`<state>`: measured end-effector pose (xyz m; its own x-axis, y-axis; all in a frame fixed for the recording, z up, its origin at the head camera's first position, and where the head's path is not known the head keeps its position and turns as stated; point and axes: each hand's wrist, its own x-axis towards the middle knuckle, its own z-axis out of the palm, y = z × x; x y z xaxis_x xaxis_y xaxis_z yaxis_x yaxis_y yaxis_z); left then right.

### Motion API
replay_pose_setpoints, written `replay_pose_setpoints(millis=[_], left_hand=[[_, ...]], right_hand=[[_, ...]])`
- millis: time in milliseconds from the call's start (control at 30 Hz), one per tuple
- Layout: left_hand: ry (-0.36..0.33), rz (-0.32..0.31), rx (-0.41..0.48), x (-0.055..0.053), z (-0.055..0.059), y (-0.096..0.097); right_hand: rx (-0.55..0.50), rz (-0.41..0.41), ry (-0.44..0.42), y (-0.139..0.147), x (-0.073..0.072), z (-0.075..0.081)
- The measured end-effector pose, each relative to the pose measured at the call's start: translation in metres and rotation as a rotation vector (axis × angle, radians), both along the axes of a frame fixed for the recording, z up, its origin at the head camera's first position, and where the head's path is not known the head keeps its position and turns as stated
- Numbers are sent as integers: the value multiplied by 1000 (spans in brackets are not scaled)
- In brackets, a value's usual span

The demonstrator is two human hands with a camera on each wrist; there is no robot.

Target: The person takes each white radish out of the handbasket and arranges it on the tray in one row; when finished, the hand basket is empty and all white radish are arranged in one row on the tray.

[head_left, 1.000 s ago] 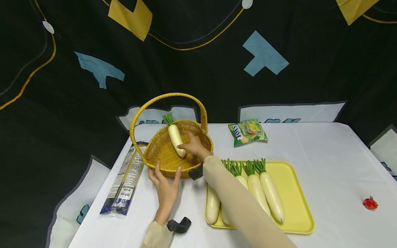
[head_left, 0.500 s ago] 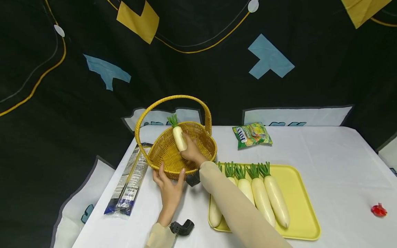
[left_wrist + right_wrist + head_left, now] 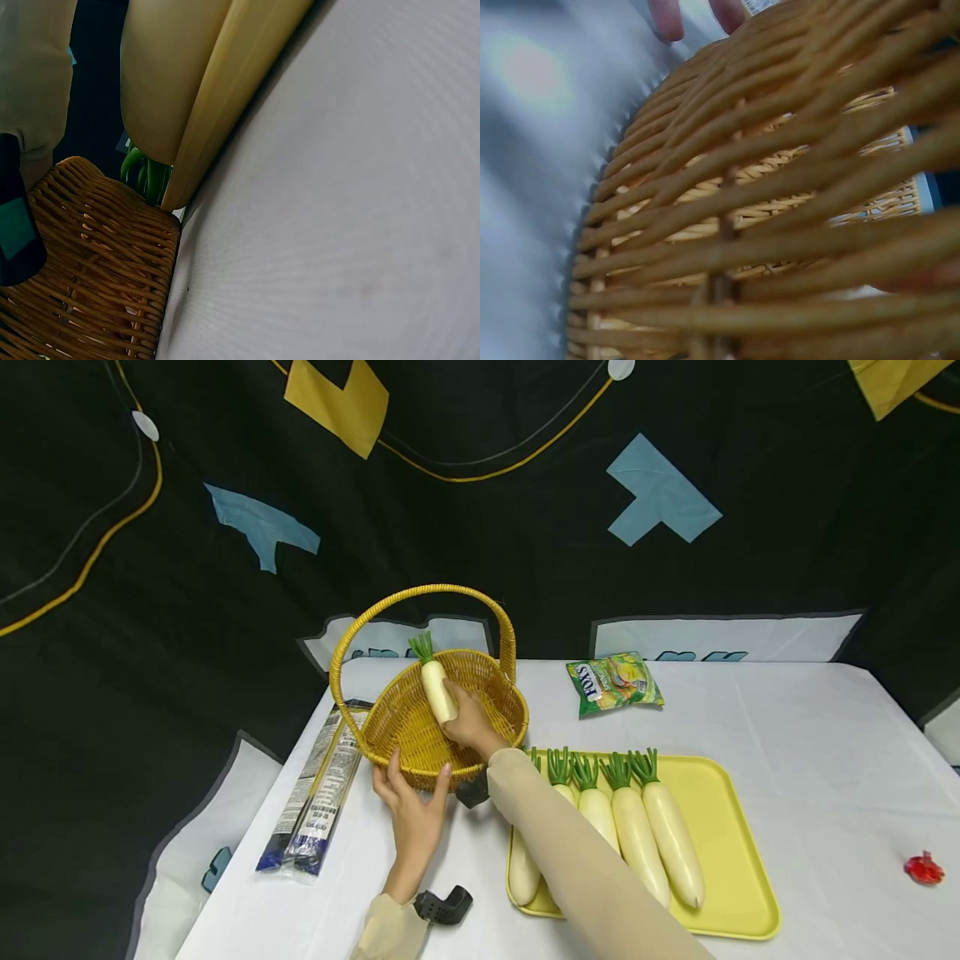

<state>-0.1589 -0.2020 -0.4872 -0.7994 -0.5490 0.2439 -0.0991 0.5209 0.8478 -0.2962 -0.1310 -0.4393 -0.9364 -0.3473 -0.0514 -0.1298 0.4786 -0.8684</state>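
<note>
A yellow wicker basket (image 3: 416, 745) with a tall hooped handle stands at the left of the table. In it a white daikon (image 3: 435, 687) with a green top leans against the far left side. My right hand (image 3: 470, 724) reaches over the near right rim and grips the daikon's lower end, which it hides. My left hand (image 3: 415, 822) touches the basket's near side with thumb and fingers spread. Two fingertips of it (image 3: 666, 19) show beside the wicker in the right wrist view. Basket weave (image 3: 97, 262) fills the lower left of the left wrist view.
A yellow tray (image 3: 738, 868) to the right bears several daikons (image 3: 637, 839), partly under my right sleeve. Long plastic-wrapped packs (image 3: 318, 802) lie left of the basket. A green FOX'S bag (image 3: 615, 683) lies at the back, a small red wrapped item (image 3: 924, 867) far right.
My right hand has gone from lying along the daikon to closing round its lower end, covering it. My left hand stays at the basket. The head view has shifted slightly.
</note>
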Motion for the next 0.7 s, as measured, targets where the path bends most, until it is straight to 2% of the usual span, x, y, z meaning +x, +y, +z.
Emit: replay_pose_setpoints(millis=[433, 700], left_hand=[[6, 1, -5, 0, 2, 1], [28, 7, -18, -1, 1, 1]], right_hand=[[91, 31, 52, 1, -1, 1], [57, 52, 26, 3, -1, 0]])
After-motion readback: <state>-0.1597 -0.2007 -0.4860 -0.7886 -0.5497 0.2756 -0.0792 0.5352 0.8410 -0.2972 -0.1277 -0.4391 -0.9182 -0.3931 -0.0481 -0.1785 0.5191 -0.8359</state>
